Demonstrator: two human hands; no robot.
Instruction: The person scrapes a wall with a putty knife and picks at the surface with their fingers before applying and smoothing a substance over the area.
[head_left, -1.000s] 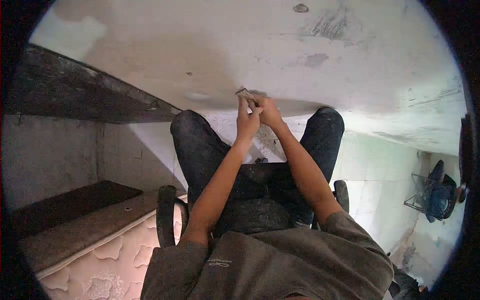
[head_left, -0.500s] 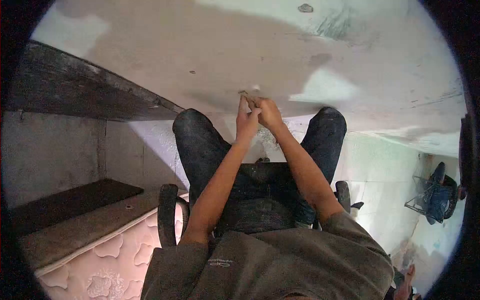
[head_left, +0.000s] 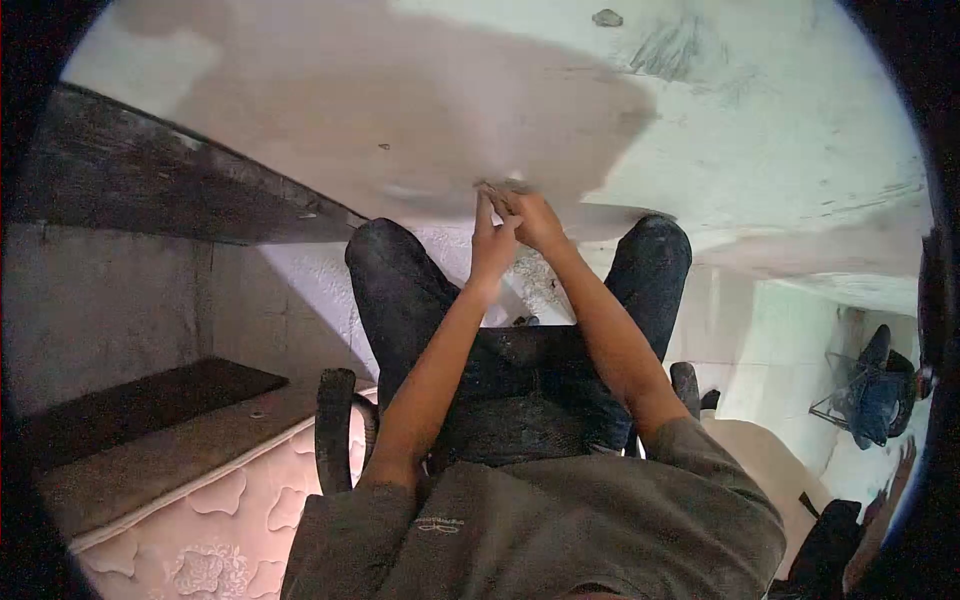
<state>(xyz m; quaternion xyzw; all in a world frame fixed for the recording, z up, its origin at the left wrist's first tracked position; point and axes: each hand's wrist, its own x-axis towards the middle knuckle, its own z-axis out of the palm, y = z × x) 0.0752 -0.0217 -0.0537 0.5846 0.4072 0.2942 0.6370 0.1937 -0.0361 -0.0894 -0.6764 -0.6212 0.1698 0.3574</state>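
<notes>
My left hand (head_left: 491,240) and my right hand (head_left: 536,220) meet at the near edge of a pale, stained table (head_left: 420,110). Between their fingertips is a small greyish-brown lump (head_left: 500,194), too small to make out well. The left fingers point forward and press against it. My right hand is curled round its right side. A small bit of the same colour lies on the tabletop just beyond the fingers.
A grey fragment (head_left: 607,18) lies at the table's far side, a tiny one (head_left: 384,147) nearer. Dark board (head_left: 150,180) at left, pink mattress (head_left: 230,510) below it. Chair armrests flank my legs. Another person (head_left: 872,395) sits at right; someone's arm (head_left: 880,520) shows at lower right.
My hands have barely moved. At the lower right, a person in beige and black has come further into view. Light and shadow on the tabletop have shifted.
</notes>
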